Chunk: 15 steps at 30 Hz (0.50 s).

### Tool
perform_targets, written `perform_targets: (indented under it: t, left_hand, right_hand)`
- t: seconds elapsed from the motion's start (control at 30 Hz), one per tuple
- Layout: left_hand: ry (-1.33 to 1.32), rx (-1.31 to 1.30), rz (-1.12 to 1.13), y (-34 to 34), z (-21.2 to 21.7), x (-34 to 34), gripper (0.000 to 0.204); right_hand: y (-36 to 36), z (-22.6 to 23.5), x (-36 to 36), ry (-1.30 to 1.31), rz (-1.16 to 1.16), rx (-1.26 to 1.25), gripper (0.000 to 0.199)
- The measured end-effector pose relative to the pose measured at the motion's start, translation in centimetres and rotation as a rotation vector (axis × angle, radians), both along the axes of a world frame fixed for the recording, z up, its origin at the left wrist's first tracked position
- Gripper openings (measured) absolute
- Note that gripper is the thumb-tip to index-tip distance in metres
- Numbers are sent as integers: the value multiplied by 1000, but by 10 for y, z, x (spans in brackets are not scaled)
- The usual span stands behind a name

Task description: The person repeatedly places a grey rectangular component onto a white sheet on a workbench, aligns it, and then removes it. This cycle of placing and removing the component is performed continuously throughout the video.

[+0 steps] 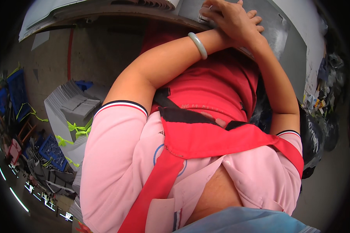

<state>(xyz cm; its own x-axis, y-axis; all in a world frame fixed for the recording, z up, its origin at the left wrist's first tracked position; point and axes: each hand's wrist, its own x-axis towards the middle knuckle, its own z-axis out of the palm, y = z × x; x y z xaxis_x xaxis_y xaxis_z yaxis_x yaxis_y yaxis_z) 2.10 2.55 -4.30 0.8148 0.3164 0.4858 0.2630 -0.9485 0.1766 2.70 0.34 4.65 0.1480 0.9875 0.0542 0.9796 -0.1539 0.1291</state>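
My forearms cross at the wrists over the edge of a grey worktop point(297, 50), in the upper right. My right hand point(231, 17) lies across my left wrist, its fingers bent loosely and apart, pointing left. Something small and pale shows at those fingertips; I cannot make out what it is. My left hand point(256, 21) is mostly covered by the right one. Its visible fingers stretch out, apart, over the grey surface and hold nothing. A pale green bangle point(198, 45) circles my left forearm.
At far left, grey sheets point(151, 3) lie on a table edge. Below, stacks of grey board point(79, 108) with yellow-green ties point(79, 129) stand on the floor beside blue crates point(52, 152). Black plastic bags point(313, 132) sit at the right.
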Motion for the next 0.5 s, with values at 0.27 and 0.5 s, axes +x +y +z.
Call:
perform_targets:
  t: [0.27,0.5]
  left_hand:
    - [153,-68,-60,2,25,-8,51]
    - [-348,-368,-104,0,-27,12,48]
  right_hand:
    - [-8,-7,-3,53,-26,219,30]
    - [1,21,39,657,281,31,21]
